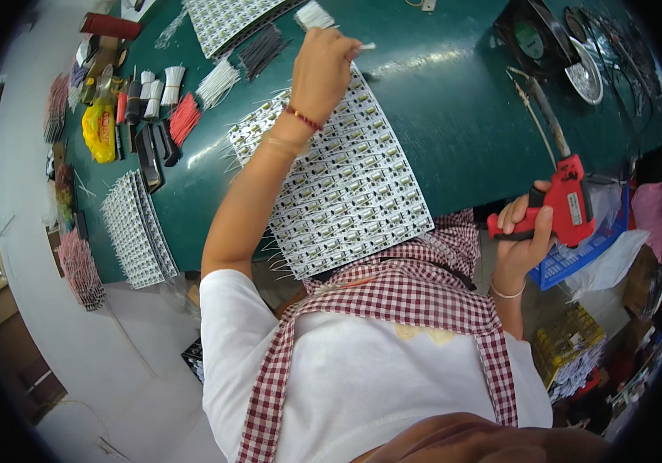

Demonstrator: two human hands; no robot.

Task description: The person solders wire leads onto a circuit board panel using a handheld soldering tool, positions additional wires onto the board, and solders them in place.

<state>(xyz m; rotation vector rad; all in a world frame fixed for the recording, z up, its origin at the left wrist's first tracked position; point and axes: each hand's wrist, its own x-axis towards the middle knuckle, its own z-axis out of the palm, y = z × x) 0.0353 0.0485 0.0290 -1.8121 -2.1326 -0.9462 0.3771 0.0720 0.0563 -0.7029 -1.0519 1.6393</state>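
Note:
My left hand point(323, 65) is raised over the far end of a white circuit board panel point(362, 181), its fingers pinching a short white wire point(367, 47). Rows of small components cover the panel, and thin white wires stick out along its left edge. The panel's near end lies against my checked apron. On the right, my right hand point(527, 224) grips a red and black soldering gun point(574, 204) by its handle. The gun's metal barrel and thin side tube point away from me, apart from the panel.
Bundles of white wires point(217, 82), dark wires point(262, 52) and red wires point(184, 119) lie left of the panel. Another stack of panels point(138, 231) sits at the table's left edge. A black fan-like device point(531, 38) and a silvery dish point(585, 73) stand far right.

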